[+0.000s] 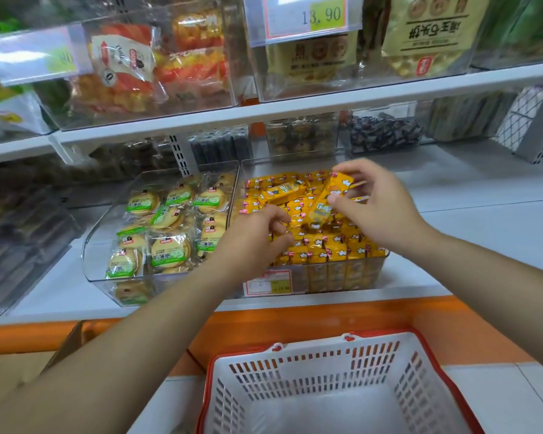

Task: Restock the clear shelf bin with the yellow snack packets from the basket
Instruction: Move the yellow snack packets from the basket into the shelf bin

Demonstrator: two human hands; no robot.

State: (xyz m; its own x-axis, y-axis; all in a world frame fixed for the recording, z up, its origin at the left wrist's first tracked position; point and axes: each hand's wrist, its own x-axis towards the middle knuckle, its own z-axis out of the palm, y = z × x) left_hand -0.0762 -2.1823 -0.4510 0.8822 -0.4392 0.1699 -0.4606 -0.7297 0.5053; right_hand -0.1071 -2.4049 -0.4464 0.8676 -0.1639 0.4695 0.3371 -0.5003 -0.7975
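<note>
The clear shelf bin (380, 277) on the lower shelf is piled with several yellow snack packets (323, 249). My right hand (380, 202) hovers over the bin's middle, thumb and fingers pinched on one yellow snack packet (325, 202) that stands tilted on end. At the bin's left side my left hand (251, 242) rests on the pile with its fingers curled onto a packet. The white basket with a red rim (326, 371) sits below the shelf, and its visible inside shows no packets.
A second clear bin (90, 258) of green-labelled round biscuits stands touching the yellow bin's left side. An upper shelf (264, 115) with more clear bins and a 13.90 price tag (304, 17) hangs close overhead. A cardboard box (19, 371) sits at lower left.
</note>
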